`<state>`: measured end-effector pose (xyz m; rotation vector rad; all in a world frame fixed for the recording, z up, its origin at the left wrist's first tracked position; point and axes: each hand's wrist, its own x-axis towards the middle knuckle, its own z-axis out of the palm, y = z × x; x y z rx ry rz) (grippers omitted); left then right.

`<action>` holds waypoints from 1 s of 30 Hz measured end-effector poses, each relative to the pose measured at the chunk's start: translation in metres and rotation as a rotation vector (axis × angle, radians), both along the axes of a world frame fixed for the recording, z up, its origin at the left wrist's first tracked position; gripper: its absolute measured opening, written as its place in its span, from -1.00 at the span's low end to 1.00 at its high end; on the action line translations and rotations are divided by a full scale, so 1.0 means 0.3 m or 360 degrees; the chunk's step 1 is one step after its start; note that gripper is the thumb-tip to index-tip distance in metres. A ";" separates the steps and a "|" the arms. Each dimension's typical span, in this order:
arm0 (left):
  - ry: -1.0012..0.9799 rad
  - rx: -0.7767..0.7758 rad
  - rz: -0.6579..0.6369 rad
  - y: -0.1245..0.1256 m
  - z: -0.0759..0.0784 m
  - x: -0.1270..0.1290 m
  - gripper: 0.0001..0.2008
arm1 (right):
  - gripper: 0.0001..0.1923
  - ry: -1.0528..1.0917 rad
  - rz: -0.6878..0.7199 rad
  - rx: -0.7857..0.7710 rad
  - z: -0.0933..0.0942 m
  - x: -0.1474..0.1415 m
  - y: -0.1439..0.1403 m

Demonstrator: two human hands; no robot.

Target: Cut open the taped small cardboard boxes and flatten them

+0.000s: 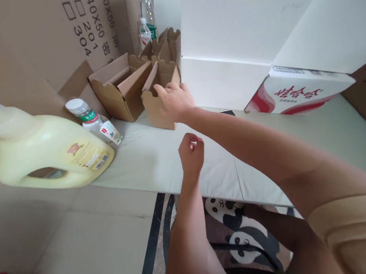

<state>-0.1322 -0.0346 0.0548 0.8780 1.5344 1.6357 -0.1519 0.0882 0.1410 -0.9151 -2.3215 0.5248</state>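
Head view: the right hand (pixel 174 99) grips the rim of the nearest small cardboard box (pixel 159 96), fingers curled over it. The left hand (pixel 191 153) hovers above the table (pixel 146 158), loosely fisted. Three water bottles, one yellow jug (pixel 41 156).

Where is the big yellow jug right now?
The yellow jug lies on its side at the left of the head view, beside a small water bottle, well away from both hands.

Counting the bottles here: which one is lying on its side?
The water bottle beside the yellow jug; the two bottles at the back stand upright.
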 end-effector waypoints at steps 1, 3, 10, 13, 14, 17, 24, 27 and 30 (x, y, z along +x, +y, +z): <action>-0.0001 0.0001 0.0029 -0.002 -0.004 0.000 -0.88 | -0.71 -0.0029 -0.0020 -0.0015 -0.005 0.006 0.005; 0.0003 0.0049 0.0134 -0.005 -0.014 0.000 -0.89 | -0.77 -0.0111 -0.0037 -0.0006 -0.012 0.037 0.012; 0.0407 0.0575 0.1148 -0.019 -0.033 -0.058 -0.83 | -0.84 -0.0340 -0.0067 0.0571 -0.027 0.434 -0.140; 0.0420 0.0689 0.1037 -0.029 -0.032 -0.078 -0.77 | -0.82 -0.0119 -0.0163 0.0962 -0.057 0.703 -0.294; 0.0437 0.0737 0.0853 -0.030 -0.032 -0.073 -0.75 | -0.81 -0.0039 -0.0189 0.0979 -0.074 0.788 -0.344; 0.0565 0.0858 0.0139 -0.021 -0.024 -0.014 -0.65 | -0.77 0.0143 -0.0405 0.0871 -0.144 0.989 -0.455; 0.0889 0.1159 -0.0328 0.020 0.020 0.180 -0.74 | -0.70 0.0693 -0.0856 0.0255 -0.289 1.120 -0.440; 0.0832 0.1146 -0.0226 0.034 0.008 0.203 -0.84 | -0.48 0.0838 -0.0821 0.0146 -0.313 1.109 -0.416; 0.0623 0.1158 -0.0095 0.042 -0.032 0.212 -0.77 | -0.51 0.1046 -0.0846 -0.0106 -0.331 1.097 -0.424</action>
